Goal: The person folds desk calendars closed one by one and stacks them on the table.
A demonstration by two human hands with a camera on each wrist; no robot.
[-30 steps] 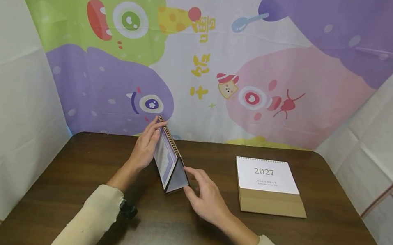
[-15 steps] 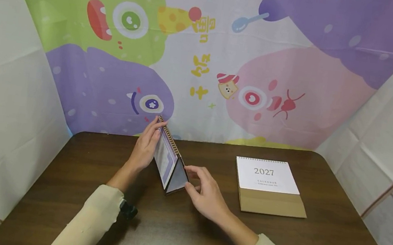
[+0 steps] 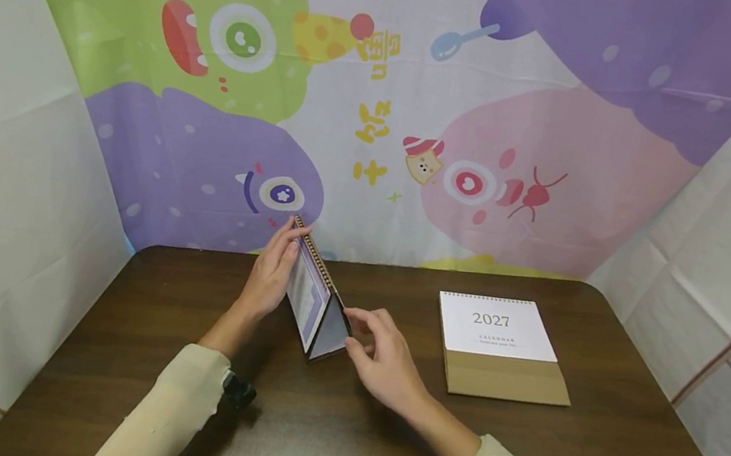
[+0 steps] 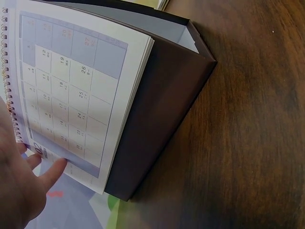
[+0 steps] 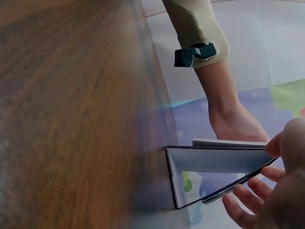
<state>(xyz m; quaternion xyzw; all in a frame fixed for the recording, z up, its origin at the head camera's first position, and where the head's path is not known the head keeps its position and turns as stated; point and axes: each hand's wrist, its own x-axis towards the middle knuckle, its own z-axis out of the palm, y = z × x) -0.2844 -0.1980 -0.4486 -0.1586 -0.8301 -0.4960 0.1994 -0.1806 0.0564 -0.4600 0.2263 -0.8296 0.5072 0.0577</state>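
A spiral-bound desk calendar (image 3: 309, 301) stands on the table as a tent, its dark triangular end towards me. My left hand (image 3: 270, 269) lies along the far part of its page side, fingers mostly straight, with fingertips at the spiral. The left wrist view shows the printed month page (image 4: 71, 90) and fingertips touching its lower edge. At the near right edge, my right hand (image 3: 385, 362) holds the calendar between thumb and bent fingers. In the right wrist view, the fingers (image 5: 248, 198) are beside the outer panel; part of their contact is hidden.
A second desk calendar (image 3: 498, 326), white with "2027" on a tan base, stands to the right on the brown wooden table (image 3: 283, 433). A cartoon-printed cloth (image 3: 395, 109) hangs behind, with white cloth walls (image 3: 10, 135) at the sides.
The right thumb has shifted slightly up along the calendar's near edge, and the right fingers are a little more bent. The left hand and both calendars look unmoved.
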